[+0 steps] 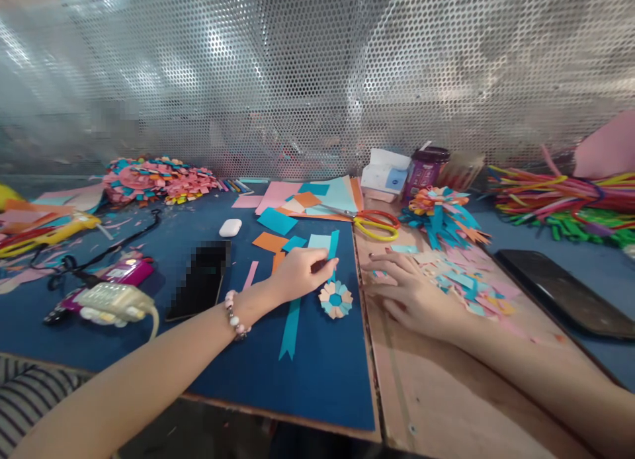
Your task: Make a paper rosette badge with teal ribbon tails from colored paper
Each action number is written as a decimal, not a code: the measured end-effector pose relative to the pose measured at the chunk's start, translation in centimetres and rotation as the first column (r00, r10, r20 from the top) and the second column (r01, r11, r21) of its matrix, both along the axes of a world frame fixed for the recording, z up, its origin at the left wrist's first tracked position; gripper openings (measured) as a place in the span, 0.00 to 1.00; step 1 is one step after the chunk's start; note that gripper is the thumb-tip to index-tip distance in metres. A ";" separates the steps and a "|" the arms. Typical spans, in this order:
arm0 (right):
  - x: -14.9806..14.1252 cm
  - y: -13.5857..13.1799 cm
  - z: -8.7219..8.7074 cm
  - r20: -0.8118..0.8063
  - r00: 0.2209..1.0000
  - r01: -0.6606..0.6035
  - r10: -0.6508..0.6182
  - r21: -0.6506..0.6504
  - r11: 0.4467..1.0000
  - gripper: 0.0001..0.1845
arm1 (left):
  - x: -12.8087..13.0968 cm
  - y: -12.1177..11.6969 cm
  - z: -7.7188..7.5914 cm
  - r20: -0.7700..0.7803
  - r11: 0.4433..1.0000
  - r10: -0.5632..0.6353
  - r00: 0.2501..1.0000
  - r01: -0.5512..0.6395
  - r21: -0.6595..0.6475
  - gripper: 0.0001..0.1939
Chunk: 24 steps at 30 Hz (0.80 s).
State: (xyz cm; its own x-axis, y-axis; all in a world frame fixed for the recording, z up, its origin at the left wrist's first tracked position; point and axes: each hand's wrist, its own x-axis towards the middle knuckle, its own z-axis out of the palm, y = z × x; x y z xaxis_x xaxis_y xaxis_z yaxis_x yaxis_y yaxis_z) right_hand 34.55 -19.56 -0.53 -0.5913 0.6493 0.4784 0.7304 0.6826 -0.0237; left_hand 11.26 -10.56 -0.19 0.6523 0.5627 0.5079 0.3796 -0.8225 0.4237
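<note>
My left hand (pixel 303 272), with a beaded bracelet at the wrist, is closed in a pinch on a narrow blue paper strip (pixel 334 242). Just below its fingertips lies a round paper flower (pixel 342 300) with peach and light-blue petals around a blue centre. A notched blue paper strip (pixel 290 333) runs down the blue tabletop from under my left wrist; whether it joins the pinched one is hidden. My right hand (pixel 409 290) rests on the wooden board with its fingers apart, beside a heap of small paper scraps (pixel 466 284).
Orange-and-yellow scissors (pixel 377 225) lie beyond my hands, beside coloured paper sheets (pixel 278 196). A dark phone (pixel 201 280) and a glue gun (pixel 116 293) are at left. Another phone (pixel 565 290) lies at right. A perforated metal screen (pixel 307 69) closes off the back.
</note>
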 end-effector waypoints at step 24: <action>0.3 -0.5 0.7 0.397 0.918 -0.072 0.011 0.140 0.987 0.13 | 0.0 0.0 0.1 0.005 1.000 -0.012 1.000 0.012 -0.017 0.18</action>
State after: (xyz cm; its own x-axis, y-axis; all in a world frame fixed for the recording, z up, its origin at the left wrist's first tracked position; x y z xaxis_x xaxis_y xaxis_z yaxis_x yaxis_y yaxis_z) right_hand 34.83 -20.03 0.15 -0.7762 0.5595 0.2906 0.6305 0.6856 0.3640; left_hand 11.30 -10.60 -0.13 0.6569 0.5633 0.5012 0.3677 -0.8196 0.4394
